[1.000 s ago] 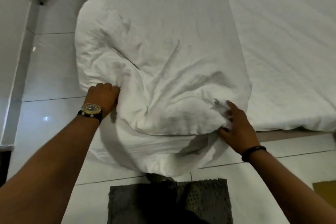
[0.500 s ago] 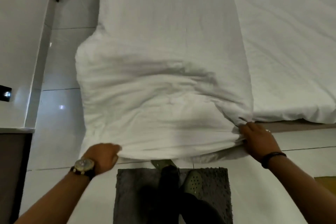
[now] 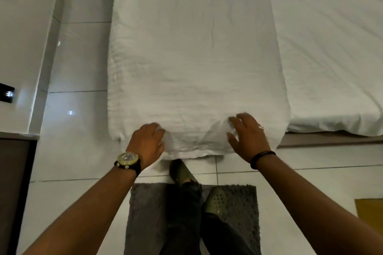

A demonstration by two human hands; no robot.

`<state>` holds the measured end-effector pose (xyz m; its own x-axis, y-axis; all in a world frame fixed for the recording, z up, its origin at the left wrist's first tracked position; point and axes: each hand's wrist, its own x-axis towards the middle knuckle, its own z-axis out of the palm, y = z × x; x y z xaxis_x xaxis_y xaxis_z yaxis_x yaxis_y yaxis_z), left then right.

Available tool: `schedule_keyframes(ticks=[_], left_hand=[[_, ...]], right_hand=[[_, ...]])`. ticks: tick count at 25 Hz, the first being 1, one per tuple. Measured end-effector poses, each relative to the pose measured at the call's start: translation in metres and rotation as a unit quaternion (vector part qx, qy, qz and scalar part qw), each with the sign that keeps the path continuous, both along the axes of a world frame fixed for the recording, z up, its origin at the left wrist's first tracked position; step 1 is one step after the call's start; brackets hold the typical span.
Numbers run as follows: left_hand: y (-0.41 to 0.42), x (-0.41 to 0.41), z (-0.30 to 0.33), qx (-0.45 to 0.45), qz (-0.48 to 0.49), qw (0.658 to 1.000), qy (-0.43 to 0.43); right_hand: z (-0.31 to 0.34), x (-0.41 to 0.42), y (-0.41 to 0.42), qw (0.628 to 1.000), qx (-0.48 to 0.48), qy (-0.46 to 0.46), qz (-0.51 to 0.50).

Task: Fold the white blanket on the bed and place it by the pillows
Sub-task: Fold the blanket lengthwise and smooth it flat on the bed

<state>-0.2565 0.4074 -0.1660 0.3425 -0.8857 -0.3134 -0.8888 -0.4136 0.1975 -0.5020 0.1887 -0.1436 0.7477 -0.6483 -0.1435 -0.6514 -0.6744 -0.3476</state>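
Both hands, left (image 3: 147,143) and right (image 3: 247,136), lie flat with grip released on the white blanket's (image 3: 194,64) near edge.

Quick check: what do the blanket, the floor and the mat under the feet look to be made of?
Blanket: soft white woven cloth, probably cotton, matte, finely creased and puckered. Floor: glossy pale tiles, ceramic by the look, with grout lines and light reflections. Mat: dark grey, shaggy pile, likely synthetic.

bedroom | bed (image 3: 331,58) in white linen | tiled floor (image 3: 78,64) | mat (image 3: 145,213)
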Motion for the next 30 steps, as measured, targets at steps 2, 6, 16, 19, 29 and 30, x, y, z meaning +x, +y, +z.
schedule_keyframes(ticks=[2, 6, 16, 19, 29, 30], left_hand=[[-0.053, 0.011, 0.005, -0.072, -0.012, 0.997, -0.037], [-0.091, 0.057, -0.026, 0.003, 0.014, 0.998, -0.063], [-0.111, 0.112, -0.027, -0.087, 0.106, 0.991, -0.006], [-0.181, 0.118, -0.036, -0.075, -0.016, 0.995, -0.058], [-0.19, 0.201, -0.073, -0.046, 0.041, 0.991, -0.121], [-0.189, 0.2, -0.07, -0.05, 0.04, 0.991, -0.122]], right_hand=[[-0.004, 0.063, -0.001, 0.998, -0.025, -0.052, 0.03], [-0.05, 0.098, -0.038, 0.996, -0.044, 0.061, 0.055], [-0.04, 0.152, -0.093, 0.999, -0.007, 0.006, -0.035], [-0.057, 0.229, -0.09, 0.998, -0.004, 0.009, 0.056], [-0.091, 0.136, -0.242, 0.974, -0.082, 0.129, -0.168], [-0.085, 0.141, -0.236, 0.973, -0.071, 0.122, -0.182]])
